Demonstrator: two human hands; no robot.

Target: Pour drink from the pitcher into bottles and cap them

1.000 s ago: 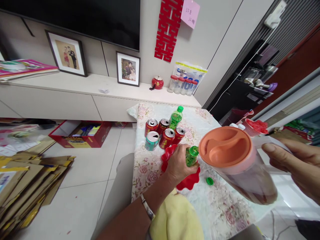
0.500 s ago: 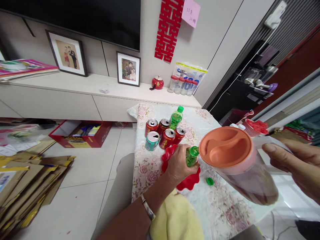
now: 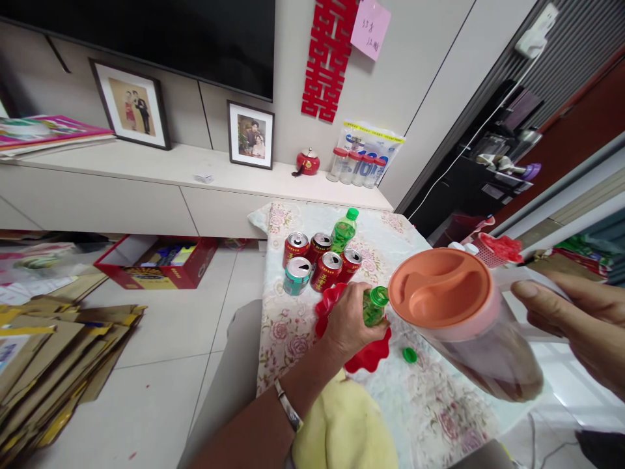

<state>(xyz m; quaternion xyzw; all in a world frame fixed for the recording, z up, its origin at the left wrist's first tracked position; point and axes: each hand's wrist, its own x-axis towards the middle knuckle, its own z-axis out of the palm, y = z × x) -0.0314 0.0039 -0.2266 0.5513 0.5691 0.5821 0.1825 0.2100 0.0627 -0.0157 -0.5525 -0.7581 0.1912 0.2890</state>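
My left hand [image 3: 349,319] is closed round an uncapped green plastic bottle [image 3: 375,306] held over a scalloped red dish [image 3: 368,355]. My right hand [image 3: 571,312] grips the handle of a clear pitcher [image 3: 488,355] with an orange lid [image 3: 442,286]. The pitcher tilts toward the bottle, its lid edge close beside the bottle's mouth, and brown liquid lies low inside. Whether liquid flows between them I cannot tell. A green cap [image 3: 409,355] lies on the flowered tablecloth [image 3: 288,339] right of the dish.
Several opened red cans [image 3: 326,270], a teal can [image 3: 297,276] and a capped green bottle [image 3: 344,229] stand behind the dish. A yellow cloth [image 3: 346,423] lies at the near edge. Flattened cardboard [image 3: 63,365] and a red box [image 3: 156,264] are on the floor at left.
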